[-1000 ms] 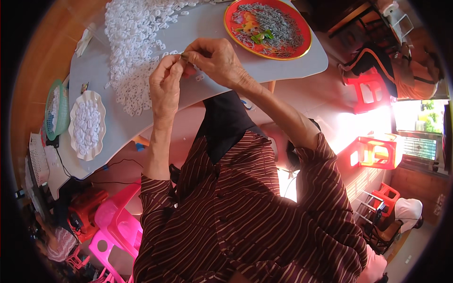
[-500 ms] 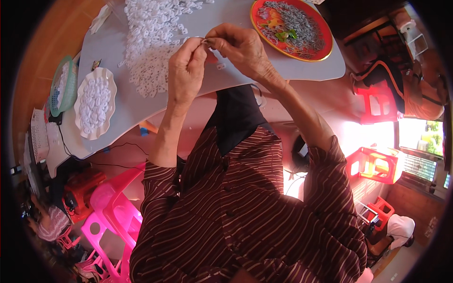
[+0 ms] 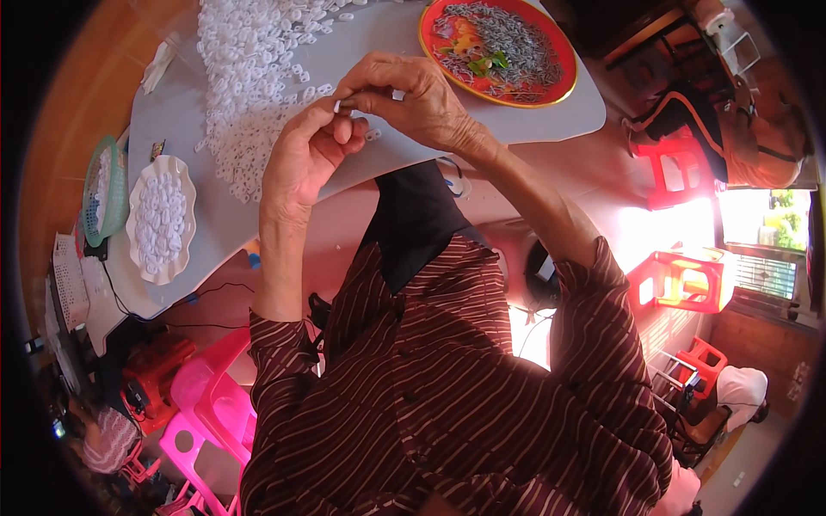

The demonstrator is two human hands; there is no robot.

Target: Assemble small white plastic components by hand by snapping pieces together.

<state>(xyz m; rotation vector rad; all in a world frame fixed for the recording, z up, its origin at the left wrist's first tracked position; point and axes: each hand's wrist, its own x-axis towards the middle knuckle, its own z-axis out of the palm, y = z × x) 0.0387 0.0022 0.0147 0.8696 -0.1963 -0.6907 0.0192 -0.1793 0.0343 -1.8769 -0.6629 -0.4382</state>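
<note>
Above the near edge of the grey table (image 3: 258,211), my two hands meet at the fingertips. My left hand (image 3: 297,159) is closed in a pinch, with its other fingers curled, on a small white plastic piece (image 3: 337,107). My right hand (image 3: 417,101) bends over the same spot with thumb and index finger pressed together; what lies inside that pinch is hidden. A heap of small white plastic pieces (image 3: 249,69) spreads beyond and left of my hands. Beyond my right hand, a round red tray (image 3: 569,82) with a gold rim bears many thin grey pieces (image 3: 520,43).
A scalloped white dish (image 3: 189,202) of white pieces stands at the table's left, beside a green basket (image 3: 116,206). Pink chairs (image 3: 202,413) are at lower left, red stools (image 3: 688,279) at right. Other people sit at both sides, one in orange (image 3: 766,142).
The view has shifted slightly. My joined hands are farther left and a little lower, and my left hand has turned, showing its curled fingertips. The white piece now shows between the fingers.
</note>
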